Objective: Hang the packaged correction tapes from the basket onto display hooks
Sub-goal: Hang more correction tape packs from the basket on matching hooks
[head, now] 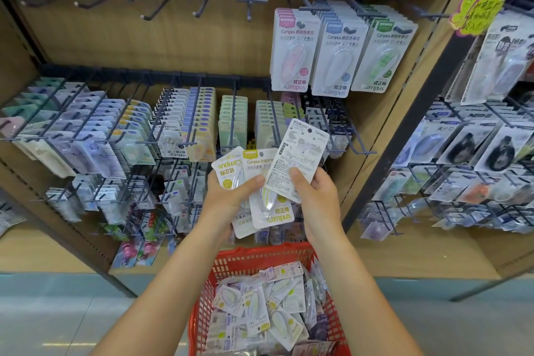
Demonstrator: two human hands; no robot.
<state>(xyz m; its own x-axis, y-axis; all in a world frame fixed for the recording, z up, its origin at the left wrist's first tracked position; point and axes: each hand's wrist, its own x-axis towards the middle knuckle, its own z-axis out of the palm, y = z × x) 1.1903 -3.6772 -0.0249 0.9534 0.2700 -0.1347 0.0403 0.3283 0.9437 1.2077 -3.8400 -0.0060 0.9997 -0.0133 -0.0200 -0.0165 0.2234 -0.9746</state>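
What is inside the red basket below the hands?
The red basket holds a loose pile of packaged correction tapes, mostly yellow-green ones, some face down. The pile covers the basket's bottom, so anything beneath cannot be seen.

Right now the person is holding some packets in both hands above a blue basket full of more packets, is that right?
Not quite: the basket is red, not blue. The rest holds. In the head view the left hand grips a few yellow correction tape packets and the right hand holds another packet turned back side out, both above the basket full of more packets.
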